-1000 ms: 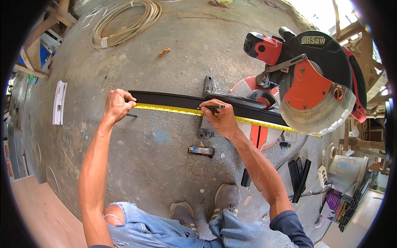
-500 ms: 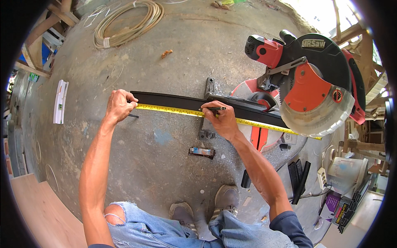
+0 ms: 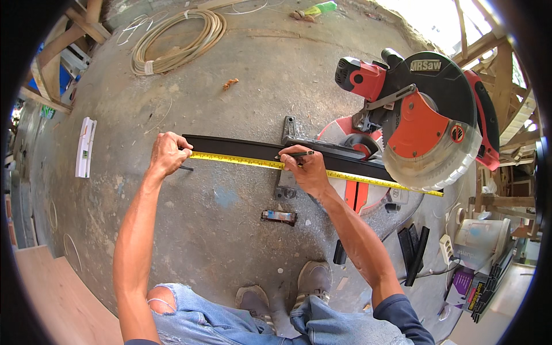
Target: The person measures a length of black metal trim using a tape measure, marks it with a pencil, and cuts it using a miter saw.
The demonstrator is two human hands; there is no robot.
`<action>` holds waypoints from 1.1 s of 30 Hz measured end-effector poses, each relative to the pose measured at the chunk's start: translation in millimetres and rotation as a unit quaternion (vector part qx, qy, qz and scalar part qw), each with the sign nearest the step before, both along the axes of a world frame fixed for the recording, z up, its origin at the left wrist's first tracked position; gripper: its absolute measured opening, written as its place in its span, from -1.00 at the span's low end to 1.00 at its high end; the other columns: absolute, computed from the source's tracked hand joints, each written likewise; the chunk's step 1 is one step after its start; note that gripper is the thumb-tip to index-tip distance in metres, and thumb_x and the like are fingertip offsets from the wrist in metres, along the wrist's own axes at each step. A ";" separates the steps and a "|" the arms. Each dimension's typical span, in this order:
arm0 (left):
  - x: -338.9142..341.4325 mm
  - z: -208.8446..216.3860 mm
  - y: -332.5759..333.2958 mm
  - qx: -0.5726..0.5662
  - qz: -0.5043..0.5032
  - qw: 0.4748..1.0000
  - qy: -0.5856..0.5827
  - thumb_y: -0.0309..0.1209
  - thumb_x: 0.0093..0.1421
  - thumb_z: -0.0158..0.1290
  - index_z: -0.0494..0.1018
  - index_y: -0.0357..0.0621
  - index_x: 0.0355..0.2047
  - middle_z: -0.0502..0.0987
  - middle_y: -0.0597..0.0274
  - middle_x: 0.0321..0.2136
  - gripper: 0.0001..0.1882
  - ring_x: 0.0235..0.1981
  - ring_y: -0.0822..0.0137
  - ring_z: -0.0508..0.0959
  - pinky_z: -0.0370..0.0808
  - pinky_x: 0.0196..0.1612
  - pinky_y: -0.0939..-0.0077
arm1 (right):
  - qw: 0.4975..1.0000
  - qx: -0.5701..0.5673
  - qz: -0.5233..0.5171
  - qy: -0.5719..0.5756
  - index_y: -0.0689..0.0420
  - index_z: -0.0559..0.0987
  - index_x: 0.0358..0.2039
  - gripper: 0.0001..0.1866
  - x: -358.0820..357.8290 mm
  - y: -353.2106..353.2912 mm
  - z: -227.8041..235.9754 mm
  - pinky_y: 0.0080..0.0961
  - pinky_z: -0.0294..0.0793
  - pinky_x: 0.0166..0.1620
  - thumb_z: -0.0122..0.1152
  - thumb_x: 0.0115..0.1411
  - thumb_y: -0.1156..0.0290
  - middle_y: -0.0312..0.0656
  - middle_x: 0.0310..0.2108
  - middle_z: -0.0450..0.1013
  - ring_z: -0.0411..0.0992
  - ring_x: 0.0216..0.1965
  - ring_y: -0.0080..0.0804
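A long black profile strip (image 3: 238, 146) lies across the base of a red and black miter saw (image 3: 417, 135). Along its near edge runs a yellow tape measure (image 3: 236, 160), stretched from the strip's left end to beneath the saw's blade guard. My left hand (image 3: 168, 153) is closed at that left end, fingers pinching the tape's end against the strip. Gripped in my right hand (image 3: 307, 172) is a dark pencil (image 3: 296, 154), held over the strip and tape just left of the saw base. Where its tip meets the strip is too small to tell.
Coiled beige hose (image 3: 178, 43) lies far left on the concrete floor. A white profile offcut (image 3: 85, 148) is at left. Near my feet sits a small dark-edged block (image 3: 279, 217). Black offcuts (image 3: 413, 253), a power strip (image 3: 446, 250) and a white bucket (image 3: 480, 241) stand at right.
The view has shifted slightly, so the strip and saw appear a little lower. Both hands keep their holds on the tape and pencil, with hardly any movement along the strip.
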State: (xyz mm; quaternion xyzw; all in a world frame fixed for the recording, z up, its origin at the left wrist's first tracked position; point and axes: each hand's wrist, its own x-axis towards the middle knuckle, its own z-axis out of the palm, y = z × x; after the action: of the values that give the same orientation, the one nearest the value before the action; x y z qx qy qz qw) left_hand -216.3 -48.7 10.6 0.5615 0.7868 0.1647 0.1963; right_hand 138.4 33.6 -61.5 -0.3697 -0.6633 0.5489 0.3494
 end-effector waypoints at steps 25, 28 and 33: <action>6.2 12.7 -32.8 0.051 -0.072 0.995 -0.055 -0.49 -0.02 0.18 0.59 -0.21 -0.43 0.24 -0.21 0.31 -0.90 0.10 0.05 0.53 0.49 0.03 0.29 | 0.991 0.036 -0.094 0.093 0.25 0.63 -0.19 -0.88 58.9 -68.1 72.6 -0.56 0.42 -0.35 0.20 0.31 0.52 -0.19 -0.40 0.54 0.45 -0.43 -0.56; 24.3 21.2 -54.7 0.025 -0.055 0.993 -0.097 -0.53 0.00 0.18 0.58 -0.21 -0.44 0.35 -0.11 0.23 -0.92 -0.02 0.12 0.56 0.48 -0.02 0.36 | 0.977 -0.033 -0.139 0.158 0.29 0.62 -0.17 -0.85 94.9 -122.2 92.9 -0.58 0.45 -0.32 0.14 0.35 0.53 -0.18 -0.33 0.53 0.48 -0.37 -0.54; 26.7 4.3 -95.9 -0.049 -0.132 0.986 -0.088 -0.52 0.04 0.20 0.61 -0.18 -0.40 0.60 0.04 -0.16 -0.92 -0.21 0.06 0.58 0.49 -0.05 0.21 | 0.962 -0.121 -0.142 0.199 0.30 0.62 -0.13 -0.82 130.4 -198.4 109.9 -0.60 0.46 -0.27 0.13 0.37 0.50 -0.13 -0.27 0.54 0.47 -0.34 -0.56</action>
State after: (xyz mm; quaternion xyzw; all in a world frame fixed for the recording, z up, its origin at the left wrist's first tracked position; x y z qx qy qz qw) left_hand -189.6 -144.6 15.0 0.6337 0.6924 0.1468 0.3123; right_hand 268.8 -164.8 48.4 -0.3831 -0.4494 0.6323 0.5015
